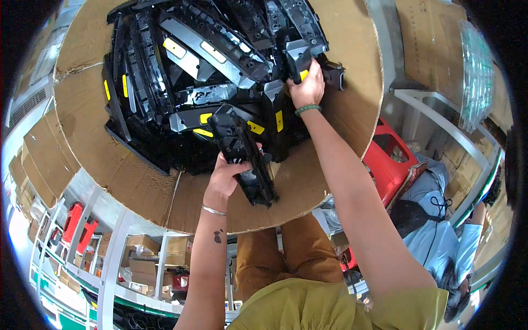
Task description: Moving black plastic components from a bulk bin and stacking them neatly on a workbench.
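Note:
My left hand [226, 175] is closed around a long black plastic trim piece [237, 140], tilted near the box's front wall, its ribbed side showing. Farther off to the right, my right hand [308, 88] grips another black plastic part [298, 55] that has a grey face and a yellow sticker. Both hands are inside a large cardboard box [352, 126]. Around them lies a pile of similar black and grey trim pieces [220, 60], several with yellow stickers. The fingertips of both hands are partly hidden by the parts they hold.
The box's cut cardboard rim curves close in front of my body. A red plastic stool [391, 159] stands to the right, with a person in light blue [440, 236] beside it. White metal frames [113, 264] and shelves with cartons fill the lower left.

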A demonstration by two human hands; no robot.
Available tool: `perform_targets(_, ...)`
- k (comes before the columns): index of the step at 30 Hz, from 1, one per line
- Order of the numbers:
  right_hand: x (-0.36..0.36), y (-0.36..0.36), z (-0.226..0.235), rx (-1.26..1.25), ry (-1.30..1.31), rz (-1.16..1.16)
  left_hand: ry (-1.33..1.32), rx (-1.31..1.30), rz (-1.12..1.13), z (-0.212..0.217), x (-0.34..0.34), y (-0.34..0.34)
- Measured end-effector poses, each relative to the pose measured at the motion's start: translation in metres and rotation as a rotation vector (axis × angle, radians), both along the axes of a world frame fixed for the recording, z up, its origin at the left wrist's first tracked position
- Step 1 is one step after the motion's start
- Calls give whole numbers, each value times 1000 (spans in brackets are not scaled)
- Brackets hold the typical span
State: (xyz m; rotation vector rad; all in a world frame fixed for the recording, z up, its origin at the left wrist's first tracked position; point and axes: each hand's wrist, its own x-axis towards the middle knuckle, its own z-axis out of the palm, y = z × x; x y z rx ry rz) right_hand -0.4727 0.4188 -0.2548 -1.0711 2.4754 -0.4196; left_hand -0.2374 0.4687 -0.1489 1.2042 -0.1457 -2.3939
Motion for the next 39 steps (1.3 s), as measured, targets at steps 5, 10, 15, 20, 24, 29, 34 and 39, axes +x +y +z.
perform_targets(5, -6, -13, -5, 14, 58, 81, 6, -15, 57, -7, -23, -9)
perform_targets(10, -7, -15, 24, 18, 15, -31, -106, -46, 35, 1, -28, -20)
perform_targets(15, 6, 9, 90, -236, -157, -74, -227, -59, 1, -17, -18, -9)
perform_targets(20, 39, 46, 108, -35, -146, -68, -344, -97, -80, -26, -33, -4)
perform_targets(24, 41, 49, 54, 211, -513, -318, -260, -95, -8, -49, -40, 3)
perform_targets(29, 44, 93, 33, 219, -783, -91, -215, -62, -99, -50, -36, -10)
perform_targets(34, 40, 90, 88, -75, -1133, -202, -136, 23, 11, -13, -38, -4)
perform_targets(39, 18, 42, 176, -62, -1001, 96, 6, -37, 245, 39, -41, -2)
